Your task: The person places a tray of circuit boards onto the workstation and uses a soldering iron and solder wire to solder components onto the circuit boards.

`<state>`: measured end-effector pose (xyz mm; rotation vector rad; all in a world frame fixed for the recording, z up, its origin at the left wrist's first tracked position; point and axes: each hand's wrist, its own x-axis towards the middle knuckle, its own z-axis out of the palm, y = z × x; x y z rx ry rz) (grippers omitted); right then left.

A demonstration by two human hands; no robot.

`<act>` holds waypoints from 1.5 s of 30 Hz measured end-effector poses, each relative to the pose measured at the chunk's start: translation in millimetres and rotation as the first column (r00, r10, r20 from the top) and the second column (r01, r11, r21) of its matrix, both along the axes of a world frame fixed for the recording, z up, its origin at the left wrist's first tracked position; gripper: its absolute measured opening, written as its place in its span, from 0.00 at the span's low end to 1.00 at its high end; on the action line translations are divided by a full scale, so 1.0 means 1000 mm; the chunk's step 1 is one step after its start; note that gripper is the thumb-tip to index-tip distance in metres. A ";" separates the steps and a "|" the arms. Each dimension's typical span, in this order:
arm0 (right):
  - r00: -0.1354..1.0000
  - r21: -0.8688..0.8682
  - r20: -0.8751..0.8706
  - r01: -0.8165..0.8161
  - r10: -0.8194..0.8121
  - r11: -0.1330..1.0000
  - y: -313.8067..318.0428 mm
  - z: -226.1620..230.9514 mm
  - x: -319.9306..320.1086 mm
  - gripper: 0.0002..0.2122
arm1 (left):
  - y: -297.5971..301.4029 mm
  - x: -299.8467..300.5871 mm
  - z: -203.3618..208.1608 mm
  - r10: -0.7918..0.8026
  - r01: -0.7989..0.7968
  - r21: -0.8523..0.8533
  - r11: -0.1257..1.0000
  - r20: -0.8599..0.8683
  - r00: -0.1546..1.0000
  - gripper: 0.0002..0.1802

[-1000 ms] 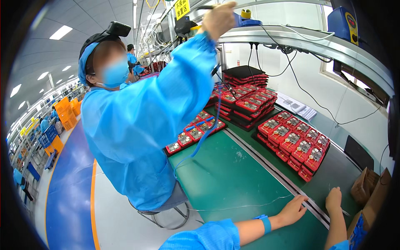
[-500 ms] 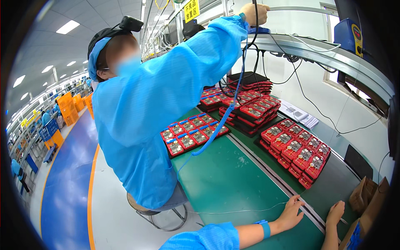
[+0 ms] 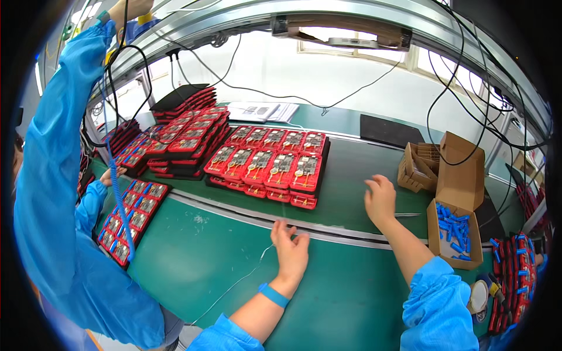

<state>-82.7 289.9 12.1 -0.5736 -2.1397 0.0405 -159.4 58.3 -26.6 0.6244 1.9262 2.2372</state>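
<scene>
My left hand (image 3: 291, 253), with a blue wristband (image 3: 274, 296), hovers at the metal rail (image 3: 316, 234) of the green bench. Its fingers are apart and nothing shows in them. My right hand (image 3: 380, 200) hangs above the dark green surface farther back, fingers loosely bent and apparently empty. Just beyond my left hand stands a stack of red trays (image 3: 266, 167) holding small circuit boards with yellow leads. A thin metal tool (image 3: 408, 214) lies beside my right wrist. Right of that hand, an open cardboard box (image 3: 455, 262) contains many small blue parts (image 3: 453, 228).
A co-worker's blue sleeve (image 3: 52, 158) reaches up at the left. Their other hand (image 3: 111, 174) is by another red tray (image 3: 133, 219). More stacked trays (image 3: 187, 140) stand behind. Black cables (image 3: 462, 111) hang from the overhead frame. Trays with blue parts (image 3: 518, 281) stand at the right.
The view has swung right, putting the co-worker at the left edge and bringing the box of blue parts into sight. My right hand is now farther forward over the bench, apart from my left.
</scene>
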 end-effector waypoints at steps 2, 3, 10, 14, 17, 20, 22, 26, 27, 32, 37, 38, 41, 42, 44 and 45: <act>0.976 -0.206 -0.114 -0.208 0.188 0.956 0.005 0.016 -0.019 0.10 | 0.004 0.003 0.005 -0.010 0.006 0.057 0.998 0.062 0.998 0.36; 0.975 -0.405 -0.132 -0.217 0.178 0.888 -0.001 0.028 -0.032 0.11 | 0.003 0.003 0.006 -0.020 0.017 0.055 0.998 0.058 0.998 0.36; 0.933 -0.923 -0.352 -0.360 0.078 0.134 -0.017 0.039 -0.105 0.13 | -0.011 -0.004 0.016 0.037 -0.066 0.301 0.951 0.099 0.994 0.41; 0.929 -0.920 -0.365 -0.370 0.059 0.128 -0.009 0.033 -0.119 0.12 | -0.008 -0.007 0.017 0.061 -0.107 0.320 0.941 0.152 0.986 0.41; 0.943 -0.919 -0.333 -0.330 0.027 0.214 -0.007 0.029 -0.131 0.08 | -0.007 -0.008 0.019 0.065 -0.111 0.305 0.946 0.158 0.985 0.39; 0.947 -0.932 -0.318 -0.322 0.052 0.167 0.012 0.022 -0.138 0.04 | -0.004 -0.007 0.020 0.055 -0.094 0.279 0.956 0.144 0.988 0.38; 0.942 -0.931 -0.332 -0.334 0.042 0.145 0.019 0.020 -0.139 0.03 | -0.002 -0.007 0.019 0.062 -0.104 0.290 0.951 0.150 0.987 0.37; 0.947 -0.939 -0.321 -0.321 0.016 0.126 0.015 0.032 -0.140 0.03 | -0.003 -0.007 0.024 0.015 -0.095 0.341 0.935 0.231 0.973 0.35; 0.938 -0.933 -0.342 -0.346 0.056 0.097 0.014 0.036 -0.139 0.03 | -0.004 -0.007 0.024 -0.003 -0.085 0.348 0.934 0.243 0.970 0.33; 0.872 -0.879 -0.474 -0.463 0.120 -0.108 -0.001 0.055 -0.121 0.03 | -0.011 -0.023 0.020 -0.072 -0.028 0.349 0.937 0.271 0.960 0.30; 0.779 -0.739 -0.620 -0.541 0.093 -0.402 -0.051 0.080 -0.075 0.08 | -0.023 -0.053 0.027 -0.205 -0.045 0.610 0.791 0.333 0.921 0.34; 0.762 -0.695 -0.643 -0.541 0.072 -0.473 -0.061 0.084 -0.065 0.09 | -0.027 -0.062 0.027 -0.243 -0.037 0.647 0.762 0.337 0.910 0.34; 0.714 -0.573 -0.700 -0.554 0.010 -0.605 -0.074 0.068 -0.044 0.13 | -0.044 -0.080 0.040 -0.437 0.138 0.719 0.681 0.247 0.865 0.28; 0.697 -0.533 -0.717 -0.569 -0.023 -0.626 -0.084 0.068 -0.038 0.15 | -0.047 -0.088 0.038 -0.510 0.203 0.745 0.635 0.208 0.834 0.27; 0.592 -0.408 -0.805 -0.582 -0.023 -0.703 -0.089 0.060 -0.028 0.17 | -0.040 -0.093 0.043 -0.583 0.261 0.799 0.541 0.134 0.801 0.27; 0.554 -0.391 -0.832 -0.578 0.008 -0.716 -0.089 0.057 -0.023 0.19 | -0.034 -0.091 0.048 -0.641 0.301 0.809 0.505 0.117 0.759 0.27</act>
